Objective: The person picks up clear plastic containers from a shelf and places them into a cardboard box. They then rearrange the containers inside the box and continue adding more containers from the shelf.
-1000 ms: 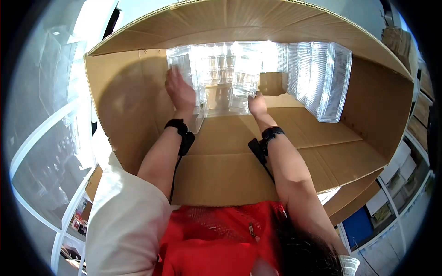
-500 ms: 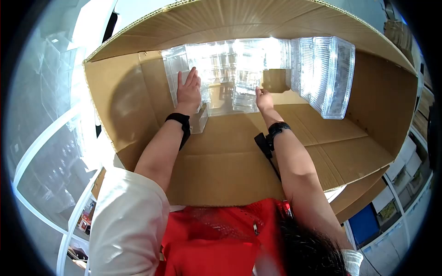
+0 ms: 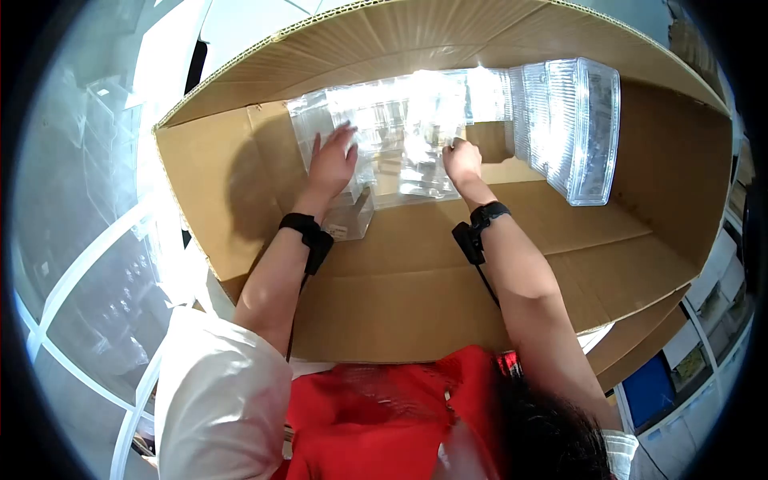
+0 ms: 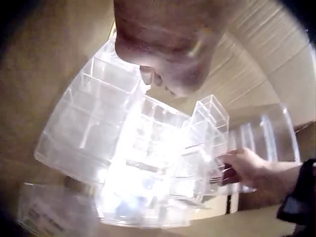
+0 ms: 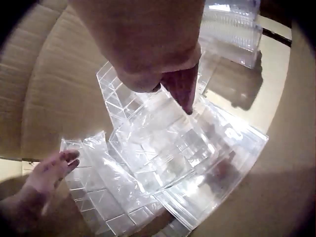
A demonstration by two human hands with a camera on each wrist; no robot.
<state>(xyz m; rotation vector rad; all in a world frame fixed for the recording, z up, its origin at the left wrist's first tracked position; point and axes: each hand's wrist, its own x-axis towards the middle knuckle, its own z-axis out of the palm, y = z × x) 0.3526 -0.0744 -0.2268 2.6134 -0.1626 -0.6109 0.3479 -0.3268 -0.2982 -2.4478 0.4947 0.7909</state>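
Note:
Several clear plastic organizers with divided compartments stand at the back of a large cardboard box point(image 3: 376, 304). My left hand point(image 3: 332, 164), fingers spread, is over the left organizer point(image 3: 308, 120), which shows its row of compartments in the left wrist view. My right hand point(image 3: 462, 162) pinches the near right edge of the middle organizer point(image 3: 424, 156); the left wrist view shows these fingers point(image 4: 237, 163) curled at its side. Crinkled clear film point(image 5: 101, 158) overlaps the organizers in the right wrist view. Glare hides part of the compartments.
Ribbed clear plastic containers point(image 3: 564, 132) lie stacked on their side at the box's back right. A small clear box point(image 3: 350, 220) stands below my left hand. The box's side wall point(image 3: 216, 176) rises at left, with shelving beyond both sides.
My left hand has shifted right from the left organizer's outer side, its fingers spreading. My right hand has moved slightly up and right, staying at the middle organizer's edge.

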